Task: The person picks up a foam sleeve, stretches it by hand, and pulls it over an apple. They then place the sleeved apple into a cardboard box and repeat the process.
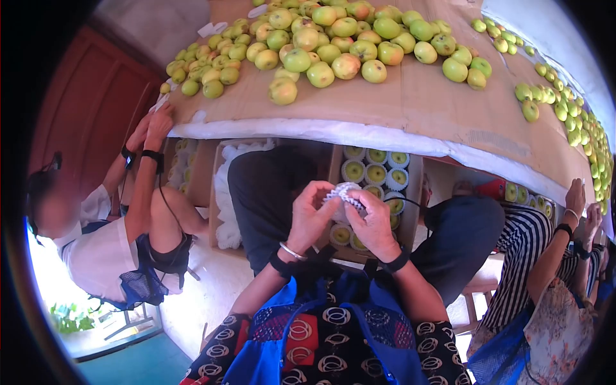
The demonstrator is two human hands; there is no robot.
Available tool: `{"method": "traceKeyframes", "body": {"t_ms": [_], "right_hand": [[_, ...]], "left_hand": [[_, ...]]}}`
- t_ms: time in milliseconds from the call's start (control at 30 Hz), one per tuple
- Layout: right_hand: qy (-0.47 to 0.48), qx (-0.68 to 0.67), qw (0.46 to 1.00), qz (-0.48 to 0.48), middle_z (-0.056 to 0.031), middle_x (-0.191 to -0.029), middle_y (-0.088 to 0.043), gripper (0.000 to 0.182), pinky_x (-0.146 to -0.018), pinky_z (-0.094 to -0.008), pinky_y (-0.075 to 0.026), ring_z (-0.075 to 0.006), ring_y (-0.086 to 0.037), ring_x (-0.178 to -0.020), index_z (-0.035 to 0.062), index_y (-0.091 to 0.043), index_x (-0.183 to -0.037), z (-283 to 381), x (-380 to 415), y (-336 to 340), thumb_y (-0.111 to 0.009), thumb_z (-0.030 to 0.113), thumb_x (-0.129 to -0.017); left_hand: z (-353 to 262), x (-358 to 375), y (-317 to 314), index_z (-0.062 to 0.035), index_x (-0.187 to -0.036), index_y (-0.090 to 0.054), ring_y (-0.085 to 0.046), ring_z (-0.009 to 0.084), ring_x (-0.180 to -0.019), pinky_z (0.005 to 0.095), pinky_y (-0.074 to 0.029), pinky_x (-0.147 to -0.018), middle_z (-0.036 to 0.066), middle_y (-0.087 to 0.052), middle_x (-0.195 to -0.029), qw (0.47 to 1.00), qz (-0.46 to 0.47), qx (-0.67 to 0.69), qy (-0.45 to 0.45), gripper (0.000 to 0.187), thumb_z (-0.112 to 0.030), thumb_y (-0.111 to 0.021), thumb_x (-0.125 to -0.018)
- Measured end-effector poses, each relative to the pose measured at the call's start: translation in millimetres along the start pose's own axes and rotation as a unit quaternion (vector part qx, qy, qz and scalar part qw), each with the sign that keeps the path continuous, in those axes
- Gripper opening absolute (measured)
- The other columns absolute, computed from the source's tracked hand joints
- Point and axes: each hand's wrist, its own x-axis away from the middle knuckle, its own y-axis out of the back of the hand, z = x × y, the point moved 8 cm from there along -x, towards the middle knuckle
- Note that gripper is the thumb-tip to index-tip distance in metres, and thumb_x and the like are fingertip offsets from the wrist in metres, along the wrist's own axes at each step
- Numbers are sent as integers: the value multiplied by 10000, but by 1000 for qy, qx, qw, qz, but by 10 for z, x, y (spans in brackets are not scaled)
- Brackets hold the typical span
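Observation:
Both my hands meet in front of my chest, over an open carton between my knees. A small white foam fruit net (344, 190) is pinched between my left hand (310, 215) and my right hand (375, 226). Whether an apple sits inside the net cannot be made out. Below my hands, the carton (334, 170) holds rows of green apples (376, 174) in white foam nets. My fingers and wrists hide part of these rows.
Loose green-yellow apples (346, 65) are heaped on the cardboard-covered table (385, 106) ahead. White foam nets fill a box (232, 186) left of my knee. Co-workers sit on both sides: a person (96, 256) at left, others (558, 308) at right. More apples (587, 135) lie far right.

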Motion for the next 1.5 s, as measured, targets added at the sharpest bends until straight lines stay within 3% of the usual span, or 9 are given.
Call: {"method": "traceKeyframes", "body": {"t_ms": [267,500,667,833,1067,1167,1200,1333,1500], "right_hand": [[26,-36,998,53,-133,-943,-609,186,-760,-341,-481,-289,-605,-867,23,-584,-869,52,19,-42,-593,-16,-688],[36,-44,997,54,-140,-953,-615,199,-800,-333,-471,-288,-608,-881,1,-582,-892,4,32,-41,-578,5,-694],[-117,-215,966,88,-93,-967,-628,219,-786,-304,-471,-184,-604,-867,-27,-588,-976,-213,95,-200,-601,85,-788],[-350,-493,796,1,-40,-943,-616,205,-720,-221,-458,-66,-568,-821,-22,-568,-1040,-574,166,-217,-524,122,-901],[-164,-246,953,-61,-37,-823,-626,89,-665,-237,-462,-115,-602,-727,6,-569,-888,-532,-2,115,-561,92,-865],[-103,29,994,27,-120,-803,-613,92,-641,-288,-463,-235,-616,-717,16,-571,-864,-189,-49,124,-595,93,-820],[-60,20,998,27,-175,-818,-574,117,-638,-344,-463,-336,-582,-746,21,-569,-846,-141,-43,73,-618,99,-774],[59,23,988,144,-171,-816,-579,132,-671,-387,-469,-350,-574,-767,18,-557,-812,189,-2,-92,-635,87,-731],[80,10,987,140,-166,-845,-586,146,-683,-383,-474,-337,-578,-784,8,-552,-818,312,-12,-84,-642,79,-727]], "left_hand": [[137,-41,145,-25,-986,-564,-503,19,-745,177,-411,-640,-30,-570,-819,991,30,-130,14,130,-89,-535,-877],[425,-38,184,-31,-1043,-491,-545,226,-1048,398,-444,-891,119,-570,-1108,881,-24,424,210,231,-116,-398,-851],[75,-73,289,-34,-920,-505,-583,200,-961,352,-443,-883,112,-596,-1048,961,6,277,15,186,26,-412,-770],[-199,44,63,-39,-874,-502,-519,184,-1032,294,-367,-923,92,-581,-994,979,100,-43,-172,270,110,-410,-669],[151,-17,430,-57,-1098,-475,-447,253,-1160,360,-342,-972,129,-487,-1198,992,-127,2,17,476,68,-494,-639],[-295,27,167,-66,-1253,-387,-369,307,-1243,404,-282,-1027,169,-390,-1314,960,-22,-233,-155,663,7,-566,-618],[-638,97,-106,-42,-1345,-281,-347,320,-1265,441,-261,-1039,151,-367,-1353,863,51,-430,-259,813,-59,-649,-620],[-496,46,-231,-40,-1356,-272,-312,340,-1290,543,-147,-1054,158,-454,-1286,837,108,-516,-149,945,-229,-757,-568],[-213,44,5,-94,-1322,-344,-556,335,-1020,503,-354,-942,131,-629,-973,867,111,-482,-60,838,-267,-749,-609]]}}
